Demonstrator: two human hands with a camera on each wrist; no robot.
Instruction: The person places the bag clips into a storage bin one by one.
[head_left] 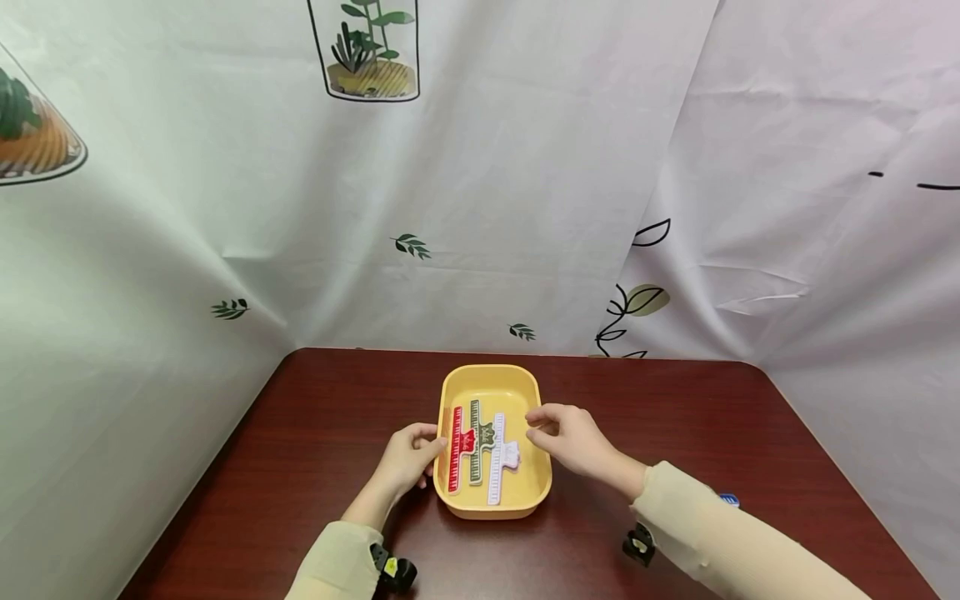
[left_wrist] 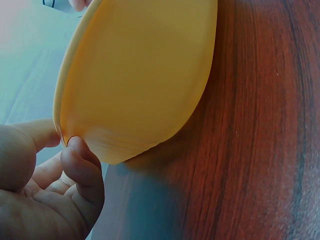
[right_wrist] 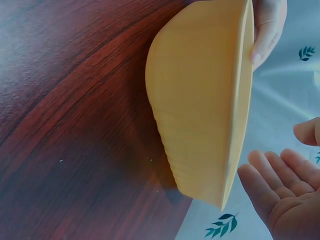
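Note:
A yellow plastic tray (head_left: 491, 510) stands on the table, and my left hand (head_left: 408, 457) pinches its left rim between thumb and fingers. The left wrist view shows the thumb and fingertips (left_wrist: 80, 145) right at that rim. Three ruler-shaped clips with scalloped side tabs lie side by side in the tray: a red one (head_left: 454, 458), a dark green one (head_left: 476, 467) and a pale lavender one (head_left: 496, 475). At the right rim, my right hand (head_left: 573, 437) hovers with its fingers loosely bent and nothing in them. The right wrist view shows its palm beside the tray's outer wall (right_wrist: 200, 95).
The dark red wooden table (head_left: 360, 392) reaches back to a white patterned cloth (head_left: 487, 183) that also hangs at both sides. A small blue object (head_left: 729, 500) peeks out beyond the right sleeve (head_left: 705, 525). Black wrist cameras (head_left: 395, 573) are strapped at both cuffs.

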